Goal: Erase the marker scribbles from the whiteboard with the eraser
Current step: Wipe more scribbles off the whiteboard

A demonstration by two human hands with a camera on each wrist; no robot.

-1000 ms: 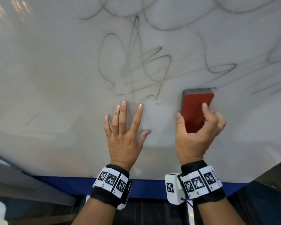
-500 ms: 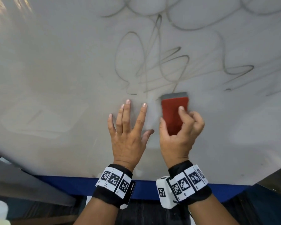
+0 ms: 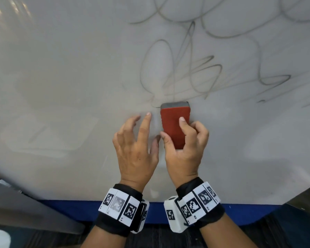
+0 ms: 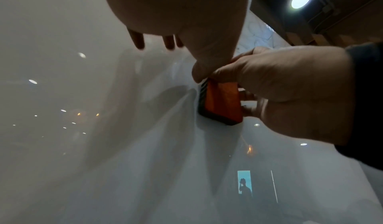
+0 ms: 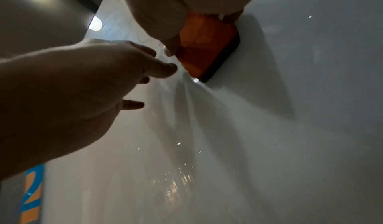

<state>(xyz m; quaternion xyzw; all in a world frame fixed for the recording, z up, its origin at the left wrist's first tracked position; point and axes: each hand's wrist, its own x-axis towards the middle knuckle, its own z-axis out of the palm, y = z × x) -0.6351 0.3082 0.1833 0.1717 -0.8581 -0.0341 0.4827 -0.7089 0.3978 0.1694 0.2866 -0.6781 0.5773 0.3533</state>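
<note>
The right hand [image 3: 184,151] grips the red eraser [image 3: 174,126] flat on the whiteboard [image 3: 61,77] just below the marker scribbles [image 3: 195,74], most unerased; left hand [image 3: 136,149] beside it, fingers loosely spread, holding nothing.

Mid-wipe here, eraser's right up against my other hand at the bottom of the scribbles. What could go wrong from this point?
1. The left hand sits right beside the eraser; a further leftward stroke would likely bump its fingers.
2. The right hand grips only the eraser's lower half, so the top edge may tip and skip lines.
3. Most scribbles lie above the eraser on the whiteboard; low sideways strokes would miss them.
</note>
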